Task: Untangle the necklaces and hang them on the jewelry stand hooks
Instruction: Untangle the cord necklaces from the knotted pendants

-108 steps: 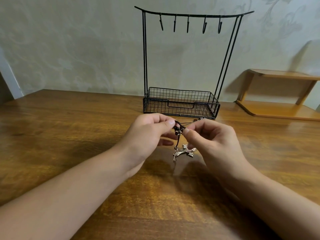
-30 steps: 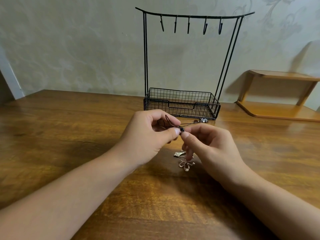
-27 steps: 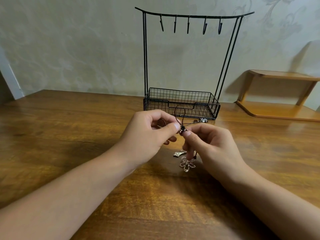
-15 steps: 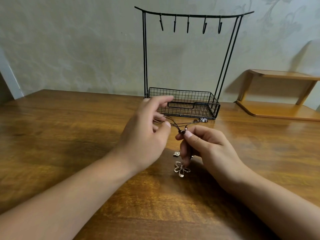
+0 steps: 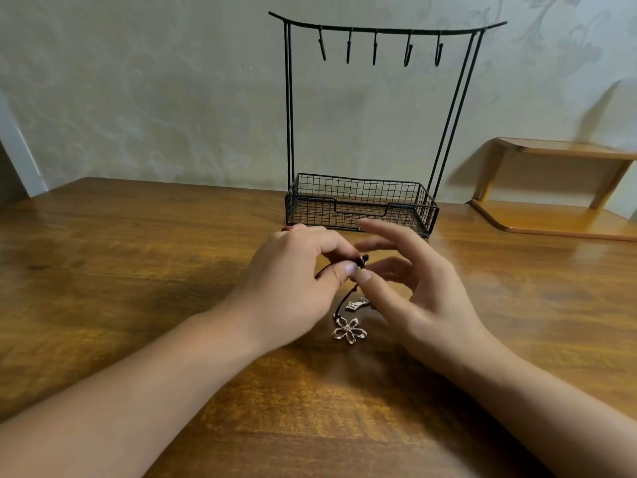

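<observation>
Since half a second ago the left hand (image 5: 293, 281) has curled back down onto the cords, where earlier its fingers were stretched toward the stand, and the right hand (image 5: 413, 288) has spread its fingers out, blurred with motion, where it was bunched before. The left hand now pinches the dark cords of the necklaces (image 5: 346, 298) between thumb and forefinger at a small bead, just above the table (image 5: 138, 270). The right thumb tip touches the same spot from the other side, while the other right fingers are splayed and loose; whether that thumb truly grips the cord I cannot tell. Below the pinch the cords drop down to a flower pendant (image 5: 350, 330), which lies on or just over the wood, and a second silver pendant (image 5: 356, 304) shows partly behind the right thumb. The jewelry stand (image 5: 362, 208) stands upright just behind the hands near the wall, its wire basket at the bottom and five hooks (image 5: 375, 46) along the top bar, none holding anything. A wooden shelf (image 5: 558, 188) sits at the right against the wall.
</observation>
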